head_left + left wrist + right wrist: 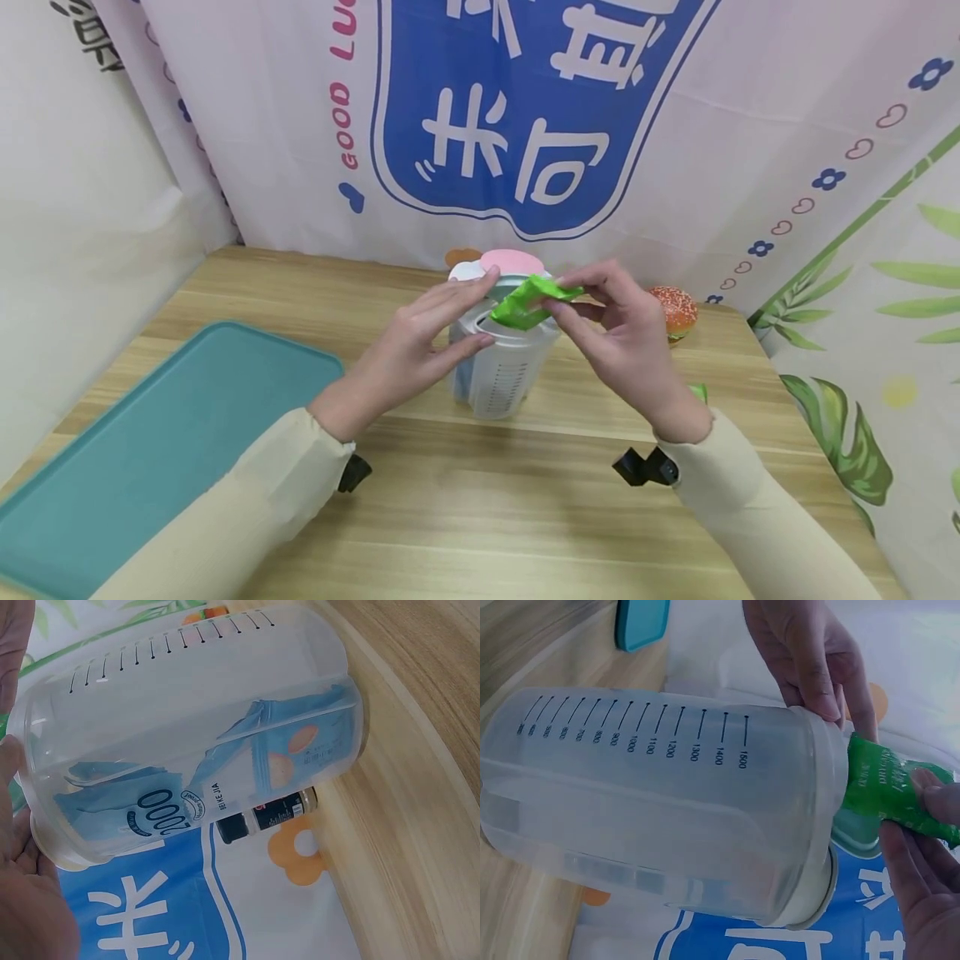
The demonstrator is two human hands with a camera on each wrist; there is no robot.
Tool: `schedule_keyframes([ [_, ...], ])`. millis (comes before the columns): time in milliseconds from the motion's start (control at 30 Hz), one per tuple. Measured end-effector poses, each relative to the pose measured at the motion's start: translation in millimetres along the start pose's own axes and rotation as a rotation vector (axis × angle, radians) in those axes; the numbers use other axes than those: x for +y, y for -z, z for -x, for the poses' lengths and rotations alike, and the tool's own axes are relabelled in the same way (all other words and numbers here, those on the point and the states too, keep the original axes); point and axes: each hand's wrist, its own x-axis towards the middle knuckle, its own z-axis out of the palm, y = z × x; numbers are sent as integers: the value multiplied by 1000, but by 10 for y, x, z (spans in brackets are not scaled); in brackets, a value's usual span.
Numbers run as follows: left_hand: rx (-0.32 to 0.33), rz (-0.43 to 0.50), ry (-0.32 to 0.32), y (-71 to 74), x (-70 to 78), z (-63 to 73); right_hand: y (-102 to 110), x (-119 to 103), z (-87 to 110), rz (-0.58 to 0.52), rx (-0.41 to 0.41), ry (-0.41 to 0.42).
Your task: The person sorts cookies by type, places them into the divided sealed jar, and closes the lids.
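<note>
A clear storage container (504,383) with compartments and flap lids stands upright on the table. Measuring marks run down its wall. Pinched between the thumb and fingers of my right hand (626,333) is a small green snack packet (525,304). The packet tilts over the container's top, its lower end at the opening. My left hand (412,346) rests at the container's rim, fingers rather straight, thumb on the near edge. Blue packets (300,746) lie inside one compartment. Behind the opening a teal lid (859,831) stands raised, and a pink lid (512,262) lies farther back.
A teal tray (187,417) covers the table's left side. At the back right sits a toy burger (673,310); a bit of green (699,392) shows behind my right wrist. A small dark-labelled bottle (274,814) stands behind the container, near the printed curtain (285,125).
</note>
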Motion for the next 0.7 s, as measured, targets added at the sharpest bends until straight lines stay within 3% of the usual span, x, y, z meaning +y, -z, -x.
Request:
schedule_keyframes([
  [267, 9, -10, -12, -8, -12, 2, -53, 72, 29, 119, -119, 15],
  [700, -4, -13, 1, -5, -16, 0, -77, 131, 85, 256, -193, 59],
])
